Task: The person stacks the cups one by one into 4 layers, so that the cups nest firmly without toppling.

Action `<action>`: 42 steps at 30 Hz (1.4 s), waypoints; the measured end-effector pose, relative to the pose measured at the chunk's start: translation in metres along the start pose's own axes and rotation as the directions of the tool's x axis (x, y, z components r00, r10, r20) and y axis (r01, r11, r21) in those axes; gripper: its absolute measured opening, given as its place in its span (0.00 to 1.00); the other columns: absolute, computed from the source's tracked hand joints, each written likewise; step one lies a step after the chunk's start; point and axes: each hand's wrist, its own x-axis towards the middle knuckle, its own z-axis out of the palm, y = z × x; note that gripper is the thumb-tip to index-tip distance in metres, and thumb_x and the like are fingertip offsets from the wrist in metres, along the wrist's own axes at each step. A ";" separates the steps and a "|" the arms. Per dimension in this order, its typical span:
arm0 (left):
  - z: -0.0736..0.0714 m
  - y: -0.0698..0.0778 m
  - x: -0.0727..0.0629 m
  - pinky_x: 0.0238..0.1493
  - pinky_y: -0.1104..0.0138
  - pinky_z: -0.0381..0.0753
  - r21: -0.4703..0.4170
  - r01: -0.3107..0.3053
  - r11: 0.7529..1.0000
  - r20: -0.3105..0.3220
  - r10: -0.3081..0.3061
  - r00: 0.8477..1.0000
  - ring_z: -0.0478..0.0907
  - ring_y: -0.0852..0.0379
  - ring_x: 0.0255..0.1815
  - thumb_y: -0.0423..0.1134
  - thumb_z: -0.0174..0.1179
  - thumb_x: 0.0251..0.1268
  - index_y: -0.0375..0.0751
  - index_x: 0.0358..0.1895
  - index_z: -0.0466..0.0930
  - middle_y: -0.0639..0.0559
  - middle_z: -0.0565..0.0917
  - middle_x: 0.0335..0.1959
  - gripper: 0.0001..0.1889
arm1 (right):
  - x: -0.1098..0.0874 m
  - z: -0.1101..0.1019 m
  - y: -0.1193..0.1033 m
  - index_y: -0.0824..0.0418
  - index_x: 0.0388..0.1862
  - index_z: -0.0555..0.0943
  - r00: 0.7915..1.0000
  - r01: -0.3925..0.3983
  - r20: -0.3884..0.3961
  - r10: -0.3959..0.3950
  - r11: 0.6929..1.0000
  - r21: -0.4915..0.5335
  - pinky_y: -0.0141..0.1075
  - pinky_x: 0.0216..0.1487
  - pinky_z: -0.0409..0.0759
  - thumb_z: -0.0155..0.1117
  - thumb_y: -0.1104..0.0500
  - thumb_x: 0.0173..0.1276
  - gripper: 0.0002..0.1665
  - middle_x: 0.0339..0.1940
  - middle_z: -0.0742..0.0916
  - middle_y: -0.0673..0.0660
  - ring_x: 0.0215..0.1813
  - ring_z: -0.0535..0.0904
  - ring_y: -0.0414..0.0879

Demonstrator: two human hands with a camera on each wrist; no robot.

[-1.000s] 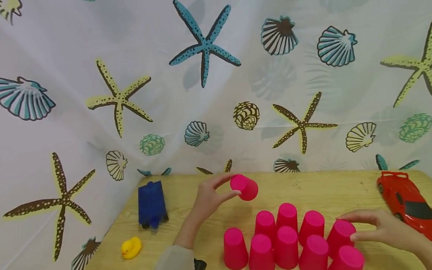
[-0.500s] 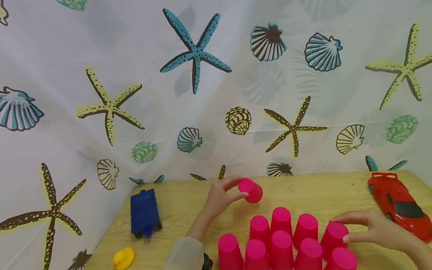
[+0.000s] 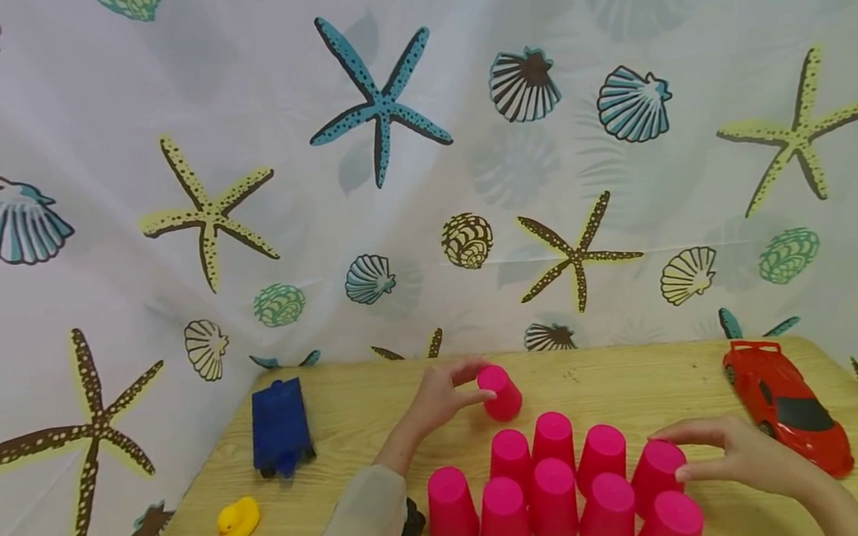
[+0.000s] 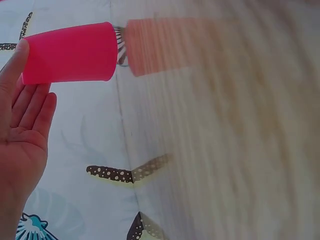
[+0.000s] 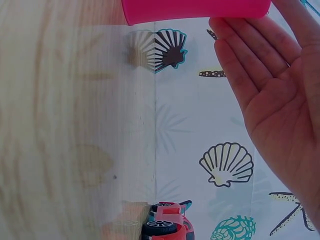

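Note:
My left hand [image 3: 438,396] pinches a pink cup [image 4: 70,54] by its narrow closed end, thumb on one side and fingers on the other. That cup is upside down, its rim just above the wooden table in the left wrist view. To the right, my right hand [image 3: 744,453] has its thumb and fingers around the top of another upside-down pink cup [image 3: 656,478]. This cup belongs to a close cluster of several pink cups, among them a leftmost cup [image 3: 452,511] and a back cup [image 3: 552,438]. Whether the right hand's cup touches the table, I cannot tell.
A red toy car [image 3: 789,413] stands at the right of the table [image 3: 378,388]. On the left lie a blue toy vehicle [image 3: 281,428] and a yellow rubber duck [image 3: 239,520]. A small black object [image 3: 413,522] is partly behind the left sleeve. A patterned curtain [image 3: 418,319] hangs behind.
My left hand has lowered its cup toward the table, and the cup has gone from tilted to nearly upright. The right hand keeps its grip. The head view has shifted slightly right.

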 end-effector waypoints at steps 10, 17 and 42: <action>-0.001 0.000 0.003 0.62 0.55 0.80 0.049 0.051 0.998 0.032 -0.052 0.998 0.80 0.46 0.61 0.46 0.70 0.58 0.44 0.59 0.79 0.46 0.83 0.58 0.26 | 0.002 0.000 -0.003 0.60 0.62 0.77 1.000 0.008 0.001 -0.008 1.000 0.003 0.25 0.48 0.81 0.64 0.57 0.68 0.24 0.56 0.86 0.57 0.53 0.76 0.21; -0.004 0.006 0.013 0.61 0.56 0.81 0.086 0.068 0.994 0.080 -0.075 0.994 0.81 0.46 0.60 0.48 0.69 0.60 0.41 0.60 0.79 0.44 0.83 0.58 0.26 | 0.002 0.001 -0.003 0.60 0.63 0.77 1.000 0.004 0.006 -0.004 1.000 0.010 0.25 0.48 0.81 0.64 0.57 0.69 0.24 0.56 0.86 0.56 0.53 0.76 0.21; -0.012 0.008 0.011 0.70 0.54 0.72 0.029 0.116 0.993 0.053 -0.118 0.992 0.73 0.44 0.69 0.46 0.68 0.61 0.38 0.69 0.69 0.41 0.76 0.67 0.34 | -0.006 -0.006 0.000 0.56 0.60 0.80 0.992 0.009 -0.128 -0.024 0.993 -0.122 0.31 0.47 0.84 0.68 0.54 0.65 0.24 0.53 0.88 0.52 0.52 0.77 0.21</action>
